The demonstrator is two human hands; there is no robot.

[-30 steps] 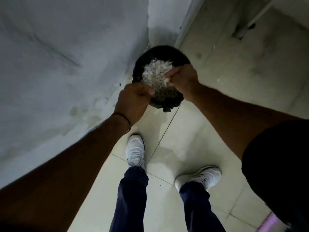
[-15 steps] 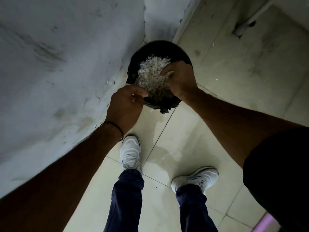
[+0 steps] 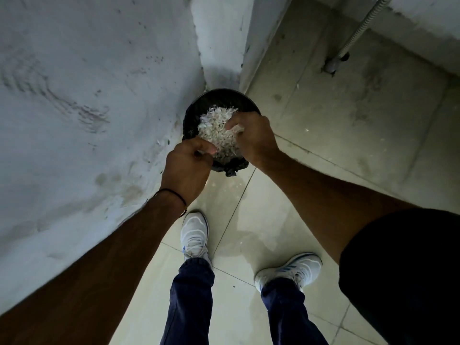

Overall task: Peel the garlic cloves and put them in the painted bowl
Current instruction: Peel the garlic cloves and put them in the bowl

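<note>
No whole clove can be made out. What shows is a single heap of garlic skins [image 3: 216, 128], directly under both grips, filling one black lined bin [image 3: 219, 95]. The right hand [image 3: 252, 139] pinches a pale scrap [image 3: 237, 129] at its curled fingertips. The left hand [image 3: 186, 168], nearer the body, has thumb closed against forefinger on a small pale bit [image 3: 200, 153]; whether that is skin or clove I cannot tell. The skins look feather-light, brittle and clingy, so they probably need rubbing off the fingers. A peeled clove would likely be firm and slick, best held across its fat middle. The painted bowl is out of view. Below the grips are two white shoes [image 3: 194, 235], and the left wrist wears one dark band [image 3: 174, 192].
</note>
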